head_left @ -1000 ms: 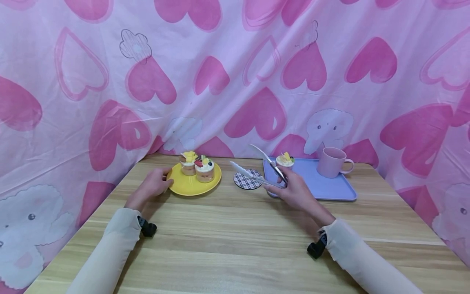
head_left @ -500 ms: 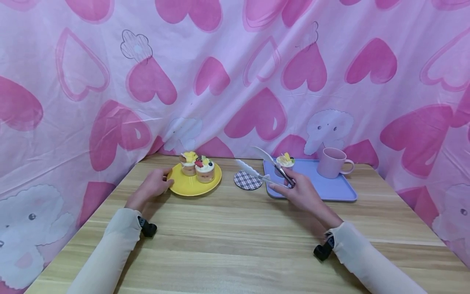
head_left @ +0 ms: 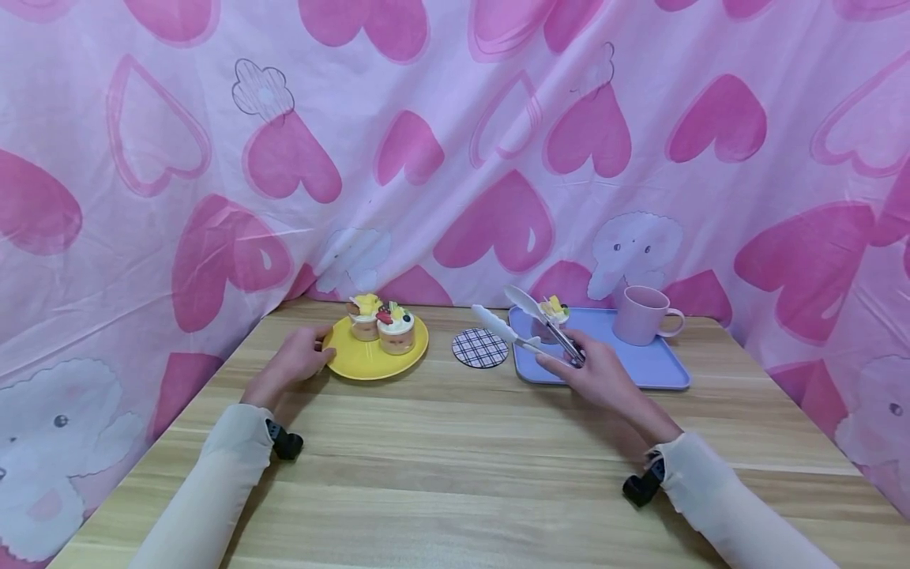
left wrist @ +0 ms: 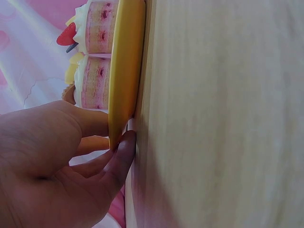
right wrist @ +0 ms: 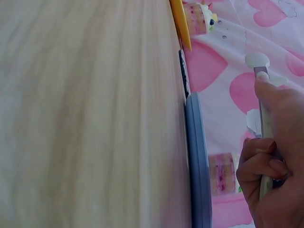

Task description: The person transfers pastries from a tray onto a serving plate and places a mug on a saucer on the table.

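Observation:
My left hand (head_left: 298, 354) pinches the near-left rim of a yellow plate (head_left: 355, 365); the left wrist view has thumb and fingers on either side of that rim. Two dessert cups topped with cream and fruit stand on it, a front one (head_left: 396, 330) and one behind (head_left: 366, 318). In my right hand (head_left: 597, 371) is a pair of tongs (head_left: 554, 330), held with spread arms and white tips toward the upper left, nothing between them. Partly behind the tongs, a third dessert cup (head_left: 554, 310) stands on the blue tray (head_left: 640, 371).
A pink mug (head_left: 643, 316) stands on the tray's right half, handle to the right. Between plate and tray lies a round checked coaster (head_left: 479, 348). A pink heart-patterned curtain (head_left: 398, 142) hangs behind the wooden table (head_left: 426, 458).
My right hand has moved rightward and slightly nearer with the tongs, whose tips now hang over the coaster and the tray's left end. The left hand and plate have stayed put.

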A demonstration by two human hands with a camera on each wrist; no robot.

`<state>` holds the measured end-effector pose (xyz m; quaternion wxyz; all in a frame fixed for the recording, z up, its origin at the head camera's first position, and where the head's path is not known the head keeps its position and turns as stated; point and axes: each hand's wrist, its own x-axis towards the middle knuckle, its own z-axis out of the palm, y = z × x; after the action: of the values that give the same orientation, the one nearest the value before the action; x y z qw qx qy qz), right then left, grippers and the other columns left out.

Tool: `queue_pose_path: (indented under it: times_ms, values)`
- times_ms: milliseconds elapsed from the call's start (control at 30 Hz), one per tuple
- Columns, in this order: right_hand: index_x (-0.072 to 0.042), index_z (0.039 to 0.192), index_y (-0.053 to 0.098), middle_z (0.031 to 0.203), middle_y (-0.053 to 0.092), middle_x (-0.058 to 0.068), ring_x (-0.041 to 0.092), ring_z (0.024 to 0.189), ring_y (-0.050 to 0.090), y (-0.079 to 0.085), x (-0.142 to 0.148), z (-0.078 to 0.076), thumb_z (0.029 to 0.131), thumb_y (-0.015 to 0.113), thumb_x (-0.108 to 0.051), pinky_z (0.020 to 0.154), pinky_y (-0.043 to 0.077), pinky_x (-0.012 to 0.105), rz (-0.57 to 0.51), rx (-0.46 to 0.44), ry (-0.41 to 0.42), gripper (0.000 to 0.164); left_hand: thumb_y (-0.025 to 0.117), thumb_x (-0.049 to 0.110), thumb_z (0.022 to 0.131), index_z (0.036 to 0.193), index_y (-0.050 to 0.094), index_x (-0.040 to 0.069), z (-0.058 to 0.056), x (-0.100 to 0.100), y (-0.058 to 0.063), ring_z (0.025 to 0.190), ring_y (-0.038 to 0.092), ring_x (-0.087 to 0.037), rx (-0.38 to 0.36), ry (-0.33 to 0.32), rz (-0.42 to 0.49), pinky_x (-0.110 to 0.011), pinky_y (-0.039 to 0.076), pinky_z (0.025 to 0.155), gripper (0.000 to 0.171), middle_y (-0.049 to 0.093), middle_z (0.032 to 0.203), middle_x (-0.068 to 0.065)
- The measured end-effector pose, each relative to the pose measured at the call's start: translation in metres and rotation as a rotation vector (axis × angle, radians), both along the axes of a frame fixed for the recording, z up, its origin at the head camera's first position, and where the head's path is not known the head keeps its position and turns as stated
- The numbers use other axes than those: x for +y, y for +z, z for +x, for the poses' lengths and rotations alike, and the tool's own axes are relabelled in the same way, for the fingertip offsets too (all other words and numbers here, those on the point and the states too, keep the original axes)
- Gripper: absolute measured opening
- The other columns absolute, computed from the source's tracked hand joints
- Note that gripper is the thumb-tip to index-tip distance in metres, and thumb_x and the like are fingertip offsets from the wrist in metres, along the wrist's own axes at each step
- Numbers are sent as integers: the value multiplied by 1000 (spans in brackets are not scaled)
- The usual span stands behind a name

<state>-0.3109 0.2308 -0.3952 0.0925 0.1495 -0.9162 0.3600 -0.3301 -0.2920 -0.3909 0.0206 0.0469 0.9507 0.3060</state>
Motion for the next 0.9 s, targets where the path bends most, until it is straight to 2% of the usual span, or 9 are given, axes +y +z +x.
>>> queue_pose_path:
  times_ms: [200, 433, 733, 900]
  values:
    - [-13, 149, 57, 101, 59, 11, 26, 88, 56, 2, 9, 1, 91, 75, -71, 66, 48, 33, 3, -54, -50, 84, 57, 10, 109, 162, 33, -13, -2, -1, -1, 139, 57, -48, -18, 12, -3, -58, 52, 116, 62, 49, 157, -38]
    - [-13, 144, 59, 96, 60, 10, 25, 85, 56, 3, 20, 2, 91, 77, -68, 66, 47, 32, -10, -53, -58, 78, 57, 10, 109, 162, 34, -13, -2, -1, -1, 140, 57, -49, -16, 9, 4, -58, 52, 116, 62, 50, 157, -38]
    - [-15, 157, 51, 103, 60, 12, 26, 89, 56, 6, 37, 4, 92, 76, -68, 66, 47, 30, 3, -62, -108, 87, 57, 8, 108, 161, 35, -14, 1, 0, 1, 140, 57, -50, 2, 5, 15, -58, 52, 116, 61, 50, 156, -39]
    - [-15, 154, 53, 97, 55, 12, 26, 86, 54, 5, 44, 2, 93, 75, -67, 63, 45, 29, 8, -59, -133, 83, 58, 8, 108, 160, 37, -14, 2, 0, 0, 140, 57, -51, 12, -2, 17, -59, 52, 116, 61, 50, 155, -40]
